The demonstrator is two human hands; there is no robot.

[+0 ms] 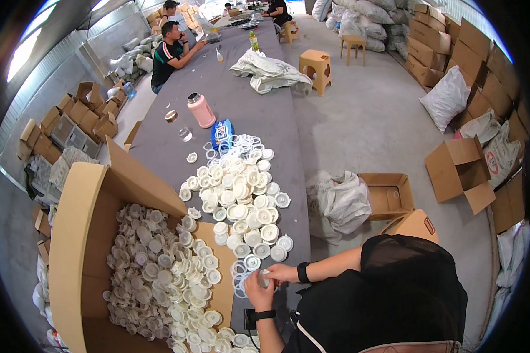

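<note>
My left hand [257, 293] and my right hand [282, 273] meet at the near edge of the table. Between their closed fingers is a white plastic cap [264, 279], partly covered by the fingers. Just left of it, several thin white rings [238, 276] lie on the grey tabletop. Beyond my hands spreads a heap of round white plastic caps [238, 188], with more loose rings [244, 143] at its far end. To the left, a large open cardboard box [94, 253] holds a big mass of similar caps [153, 265].
A pink thermos [201, 110], a glass jar [178, 126] and a blue packet [221, 134] stand past the heap. Farther along lies a white woven sack [268, 70]. Right of the table are a plastic stool [316, 69] and a cardboard box [388, 194]. A person [172, 56] sits at the far left.
</note>
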